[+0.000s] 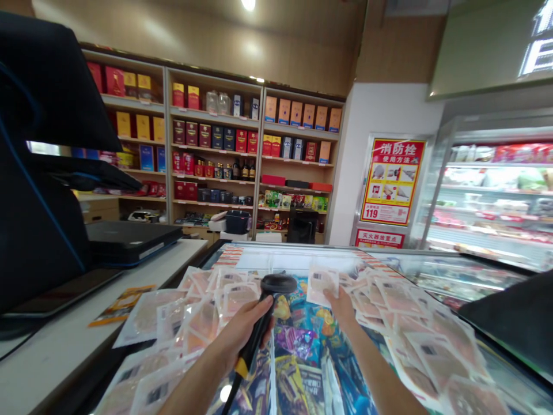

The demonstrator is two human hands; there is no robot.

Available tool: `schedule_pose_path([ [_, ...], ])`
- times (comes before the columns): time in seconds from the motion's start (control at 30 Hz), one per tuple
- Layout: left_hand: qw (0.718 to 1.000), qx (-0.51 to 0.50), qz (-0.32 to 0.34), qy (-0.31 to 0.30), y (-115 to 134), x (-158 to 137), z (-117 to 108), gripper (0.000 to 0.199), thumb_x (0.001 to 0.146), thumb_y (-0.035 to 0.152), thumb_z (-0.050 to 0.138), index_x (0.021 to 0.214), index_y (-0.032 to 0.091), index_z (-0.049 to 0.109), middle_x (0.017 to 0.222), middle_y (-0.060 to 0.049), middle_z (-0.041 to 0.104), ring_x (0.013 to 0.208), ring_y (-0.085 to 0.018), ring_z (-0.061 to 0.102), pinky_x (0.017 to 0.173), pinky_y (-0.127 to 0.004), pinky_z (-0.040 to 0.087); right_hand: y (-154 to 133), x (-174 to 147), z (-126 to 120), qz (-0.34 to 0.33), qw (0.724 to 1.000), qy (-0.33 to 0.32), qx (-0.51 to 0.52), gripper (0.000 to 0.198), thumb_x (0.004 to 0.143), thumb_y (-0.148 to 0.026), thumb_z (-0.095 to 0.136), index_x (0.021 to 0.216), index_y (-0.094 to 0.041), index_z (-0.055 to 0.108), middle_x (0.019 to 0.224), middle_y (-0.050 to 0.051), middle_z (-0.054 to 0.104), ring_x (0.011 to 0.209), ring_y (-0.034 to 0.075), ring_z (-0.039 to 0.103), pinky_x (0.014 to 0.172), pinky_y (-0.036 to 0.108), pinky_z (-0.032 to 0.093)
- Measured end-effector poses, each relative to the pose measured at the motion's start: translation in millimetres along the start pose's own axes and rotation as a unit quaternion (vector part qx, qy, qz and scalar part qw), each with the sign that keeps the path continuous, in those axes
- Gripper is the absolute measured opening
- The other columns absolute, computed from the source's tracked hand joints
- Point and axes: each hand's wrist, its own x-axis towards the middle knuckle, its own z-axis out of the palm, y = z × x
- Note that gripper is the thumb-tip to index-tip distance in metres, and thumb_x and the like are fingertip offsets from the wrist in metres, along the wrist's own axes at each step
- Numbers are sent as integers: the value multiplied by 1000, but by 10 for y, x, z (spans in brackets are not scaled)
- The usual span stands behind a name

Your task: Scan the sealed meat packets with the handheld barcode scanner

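Observation:
My left hand (245, 327) is wrapped around the handle of a black barcode scanner (279, 283) with a yellow band and a cable running down. The scanner's head is up, just left of a flat clear packet (322, 285) bearing a small barcode label. My right hand (341, 304) pinches that packet at its lower right edge. Similar packets lie in a left pile (203, 314) and a right pile (401, 320) on the glass top of a freezer (276, 256). Colourful wrapped goods (298, 343) show through the glass between my forearms.
A white counter (52, 369) at left bears a dark checkout terminal (47, 173), a black box (133, 239) and an orange packet (123, 304). Shelves of boxed goods (213, 138) line the back wall. A lit refrigerated case (496, 190) stands at right, near a dark object (514, 317).

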Motion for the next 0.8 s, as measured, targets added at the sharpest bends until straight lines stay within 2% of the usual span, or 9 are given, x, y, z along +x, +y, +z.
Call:
schedule_pose_path([
  [0.3, 1000, 21, 3, -17, -121, 55, 35, 36, 59, 52, 51, 63, 17, 43, 46, 4, 51, 32, -6, 42, 32, -18, 29, -20, -33, 15, -46, 999, -5, -19, 39, 61, -32, 44, 94, -12, 52, 88, 8, 61, 87, 22, 52, 72, 33, 40],
  [0.47, 999, 23, 17, -16, -87, 28, 54, 35, 61, 52, 49, 64, 18, 43, 46, 5, 50, 33, -6, 43, 32, -17, 28, -62, -67, 35, -42, 999, -5, -30, 35, 61, -30, 44, 91, -13, 53, 91, 9, 60, 83, 22, 54, 74, 33, 40],
  [0.6, 1000, 20, 11, -20, -25, -3, 44, 35, 63, 52, 47, 64, 17, 44, 47, 5, 50, 34, -5, 43, 33, -17, 29, -15, -55, 69, -58, 998, -6, -37, 39, 63, -32, 43, 96, -14, 51, 92, 8, 60, 87, 21, 53, 76, 33, 39],
  [0.8, 999, 17, 27, -26, -27, -9, 111, 33, 64, 50, 47, 64, 17, 43, 47, 5, 49, 34, -5, 42, 34, -17, 28, -34, -75, 72, -39, 998, -15, -35, 40, 63, -30, 42, 99, -13, 50, 90, 8, 60, 84, 21, 53, 72, 31, 40],
])
